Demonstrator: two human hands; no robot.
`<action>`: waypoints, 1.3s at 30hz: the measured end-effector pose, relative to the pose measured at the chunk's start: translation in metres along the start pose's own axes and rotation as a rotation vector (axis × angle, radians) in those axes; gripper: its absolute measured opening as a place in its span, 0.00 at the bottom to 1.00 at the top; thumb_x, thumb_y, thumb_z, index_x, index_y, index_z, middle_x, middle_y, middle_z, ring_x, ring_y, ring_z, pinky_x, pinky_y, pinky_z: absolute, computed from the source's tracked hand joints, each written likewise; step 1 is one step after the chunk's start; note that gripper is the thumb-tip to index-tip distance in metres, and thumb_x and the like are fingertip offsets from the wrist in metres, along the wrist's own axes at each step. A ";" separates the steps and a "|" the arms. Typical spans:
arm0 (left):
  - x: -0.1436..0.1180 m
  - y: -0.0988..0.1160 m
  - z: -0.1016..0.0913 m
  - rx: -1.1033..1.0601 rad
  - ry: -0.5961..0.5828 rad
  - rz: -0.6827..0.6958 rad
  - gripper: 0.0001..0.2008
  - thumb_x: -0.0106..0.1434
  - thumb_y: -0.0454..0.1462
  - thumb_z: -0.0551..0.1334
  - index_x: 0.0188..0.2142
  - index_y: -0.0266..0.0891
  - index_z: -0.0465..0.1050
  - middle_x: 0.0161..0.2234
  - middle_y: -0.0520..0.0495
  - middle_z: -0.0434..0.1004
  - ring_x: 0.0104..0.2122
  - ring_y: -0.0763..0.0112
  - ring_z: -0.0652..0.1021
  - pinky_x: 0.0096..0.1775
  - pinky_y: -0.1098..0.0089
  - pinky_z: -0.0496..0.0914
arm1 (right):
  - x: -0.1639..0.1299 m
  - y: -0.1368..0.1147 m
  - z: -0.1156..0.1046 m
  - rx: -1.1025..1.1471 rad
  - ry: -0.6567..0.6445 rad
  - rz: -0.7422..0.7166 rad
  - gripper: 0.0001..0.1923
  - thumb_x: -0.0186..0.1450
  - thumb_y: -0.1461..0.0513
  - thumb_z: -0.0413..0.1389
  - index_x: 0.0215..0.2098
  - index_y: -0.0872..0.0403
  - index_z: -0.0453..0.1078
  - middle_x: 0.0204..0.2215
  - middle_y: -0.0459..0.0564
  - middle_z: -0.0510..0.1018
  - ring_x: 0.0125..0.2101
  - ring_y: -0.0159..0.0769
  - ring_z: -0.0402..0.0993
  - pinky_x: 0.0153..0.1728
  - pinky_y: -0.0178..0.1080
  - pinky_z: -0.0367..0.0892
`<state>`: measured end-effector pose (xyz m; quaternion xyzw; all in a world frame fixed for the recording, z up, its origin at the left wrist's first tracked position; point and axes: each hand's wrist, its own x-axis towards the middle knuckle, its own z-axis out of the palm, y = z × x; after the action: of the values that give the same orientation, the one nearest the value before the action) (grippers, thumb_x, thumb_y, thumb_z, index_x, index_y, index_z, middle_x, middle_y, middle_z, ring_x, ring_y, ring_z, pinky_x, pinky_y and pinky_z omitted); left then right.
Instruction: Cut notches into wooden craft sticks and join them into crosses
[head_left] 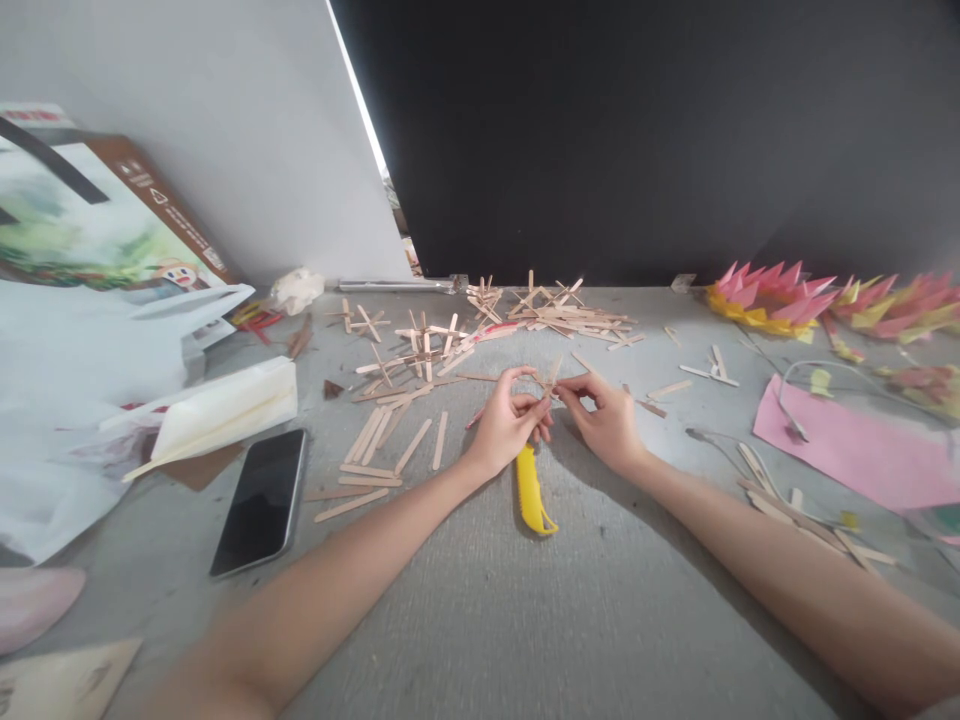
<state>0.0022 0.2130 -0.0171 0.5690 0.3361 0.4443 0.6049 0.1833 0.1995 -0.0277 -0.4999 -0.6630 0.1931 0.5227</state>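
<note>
Wooden craft sticks (pixel 556 371), crossed over each other, are pinched between my two hands above the table. My left hand (pixel 508 418) is closed on them from the left, thumb against fingers. From the right, my right hand (pixel 604 417) grips the same crossed sticks with its thumb and fingertips. Just below my left hand lies a yellow utility knife (pixel 531 492), its upper end partly hidden by the fingers. Cut sticks (pixel 367 437) lie loose to the left. Behind the hands stand several joined stick pieces (pixel 426 340), and a pile of sticks (pixel 574 318) lies farther back.
A black phone (pixel 260 503) lies at left, near a white plastic bag (pixel 82 380) and a printed box (pixel 142 215). Pink and yellow paper flowers (pixel 772 300), pink paper (pixel 847 440), a cable (pixel 787 405) and more sticks (pixel 810 520) are at right. A dark panel (pixel 660 140) stands behind.
</note>
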 end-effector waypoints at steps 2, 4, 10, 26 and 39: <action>0.000 0.000 0.000 -0.001 -0.005 -0.009 0.33 0.65 0.51 0.71 0.59 0.42 0.57 0.25 0.56 0.78 0.20 0.72 0.79 0.23 0.76 0.69 | -0.002 0.000 0.000 -0.024 0.021 -0.018 0.12 0.73 0.53 0.59 0.38 0.51 0.78 0.36 0.52 0.86 0.34 0.41 0.81 0.39 0.43 0.75; -0.001 0.000 0.000 0.000 -0.007 -0.013 0.35 0.65 0.50 0.70 0.61 0.42 0.55 0.25 0.56 0.79 0.19 0.72 0.78 0.23 0.76 0.69 | -0.002 -0.001 0.000 -0.030 0.031 -0.026 0.11 0.73 0.54 0.59 0.38 0.51 0.78 0.36 0.53 0.86 0.34 0.41 0.81 0.38 0.43 0.75; -0.001 0.001 0.001 0.004 0.021 -0.006 0.38 0.66 0.48 0.70 0.66 0.41 0.53 0.25 0.55 0.79 0.19 0.72 0.79 0.22 0.76 0.69 | 0.000 -0.002 0.000 -0.002 0.025 0.022 0.11 0.73 0.53 0.59 0.40 0.51 0.78 0.36 0.53 0.86 0.36 0.42 0.82 0.40 0.43 0.75; 0.000 0.000 0.000 0.038 0.014 -0.023 0.36 0.65 0.49 0.70 0.65 0.38 0.58 0.25 0.53 0.80 0.19 0.72 0.79 0.23 0.76 0.70 | 0.005 0.005 0.000 0.118 0.005 0.142 0.08 0.69 0.57 0.59 0.36 0.52 0.78 0.33 0.50 0.86 0.34 0.42 0.84 0.39 0.43 0.76; -0.003 0.001 -0.003 -0.073 -0.188 -0.146 0.54 0.68 0.43 0.70 0.78 0.42 0.33 0.29 0.46 0.84 0.26 0.60 0.86 0.28 0.70 0.77 | 0.003 0.004 0.001 0.042 -0.095 0.026 0.08 0.70 0.62 0.56 0.37 0.51 0.78 0.34 0.49 0.86 0.34 0.40 0.83 0.39 0.41 0.75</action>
<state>-0.0013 0.2116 -0.0168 0.5597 0.3022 0.3558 0.6847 0.1846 0.2046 -0.0297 -0.4877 -0.6764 0.2371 0.4984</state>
